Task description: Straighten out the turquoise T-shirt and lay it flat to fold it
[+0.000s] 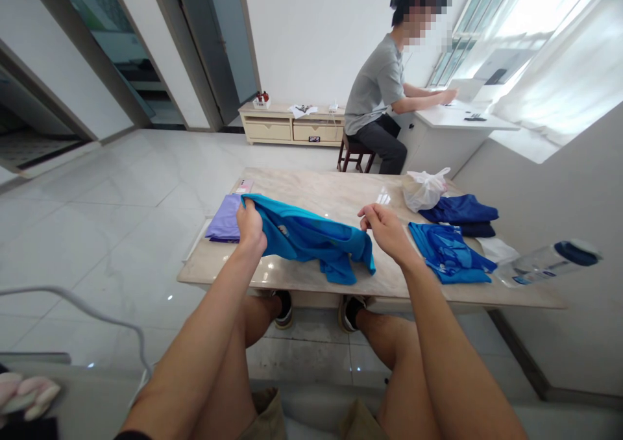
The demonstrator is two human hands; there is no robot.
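Hands apart, left hand (250,227) clutching a blue T-shirt (306,240), right hand (384,231) pinched above it, grip unclear

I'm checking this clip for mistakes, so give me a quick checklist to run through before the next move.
1. Left hand has hold of the turquoise shirt: ok.
2. Right hand is holding the clear plastic piece: cannot tell.
3. Turquoise shirt lies apart from the purple garment: not ok, they touch.
4. Navy garments lie apart from the blue shirt: ok.
5. Plastic bottle sits securely at the table's right edge: cannot tell.
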